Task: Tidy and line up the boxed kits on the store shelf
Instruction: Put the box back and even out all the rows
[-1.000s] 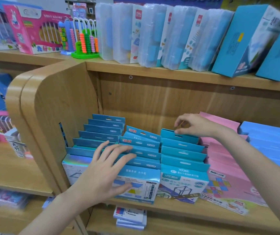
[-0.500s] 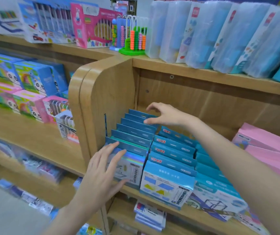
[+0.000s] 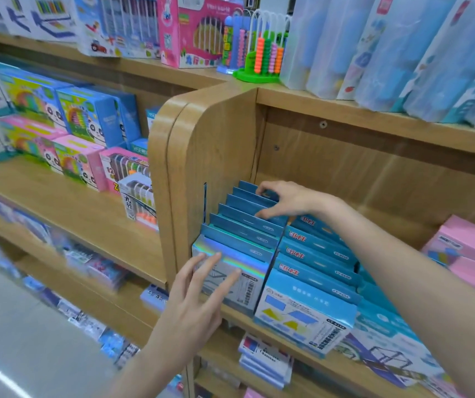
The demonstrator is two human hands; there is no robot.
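In the head view, the boxed kits stand in rows on the wooden shelf (image 3: 262,326), the leftmost row of blue kits (image 3: 244,225) pressed against the wooden side panel (image 3: 216,156), with a second blue row (image 3: 313,254) just beside it on the right. The left hand (image 3: 193,305) reaches in with fingers straight and spread, fingertips touching the shiny face of the front kit (image 3: 230,280) in the leftmost row. The right hand (image 3: 285,199) sits at the back of that row, fingers curled over the top edges of the rear kits, while pink boxes (image 3: 466,248) lie farther right.
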